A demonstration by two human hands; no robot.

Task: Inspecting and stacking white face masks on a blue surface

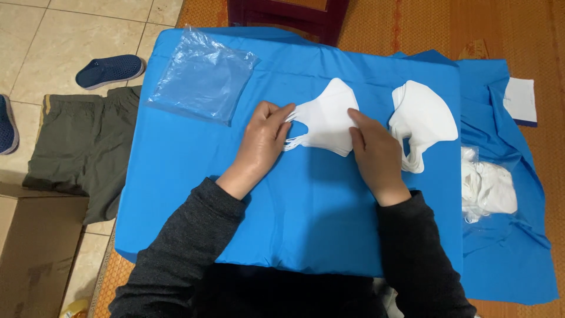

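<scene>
Both hands [318, 147] flat on mask stack [325, 118]

1 head cam, steep downward, close

White masks [325, 121] lie on a bright blue cloth [294, 212]. At ten o'clock sits a clear, bluish-looking plastic bag [203, 76]. Olive shorts [82, 147] and a navy shoe [110, 70] lie at nine o'clock on beige tiles [70, 29]; the sleeves [182, 253] are charcoal, perhaps flecked.

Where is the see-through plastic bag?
In the head view, the clear plastic bag lies flat on the blue cloth near its far left corner, up and left of the left hand, with a dark blue shoe on the floor beside it.
</scene>
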